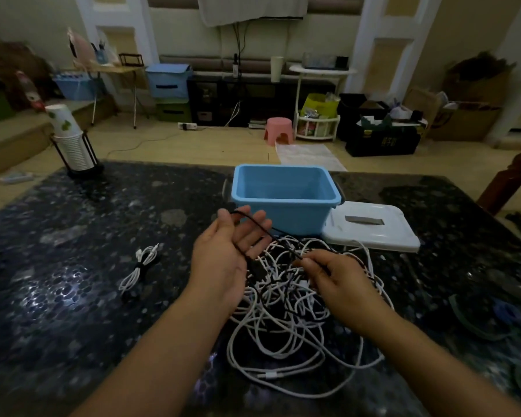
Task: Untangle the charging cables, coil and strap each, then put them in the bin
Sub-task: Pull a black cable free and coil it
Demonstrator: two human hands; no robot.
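A tangle of white and black charging cables (289,314) lies on the dark speckled table, in front of a blue bin (283,200) with nothing visible inside. My left hand (226,254) is held palm up with straight fingers, and a black cable (257,228) loops over its fingers and across the palm. My right hand (331,275) pinches that same black cable just above the tangle. A coiled, strapped white cable (140,266) lies apart on the table to the left.
The bin's white lid (370,227) lies flat to the right of the bin. A stack of paper cups in a black holder (69,142) stands at the table's far left corner. Dark objects sit at the table's right edge.
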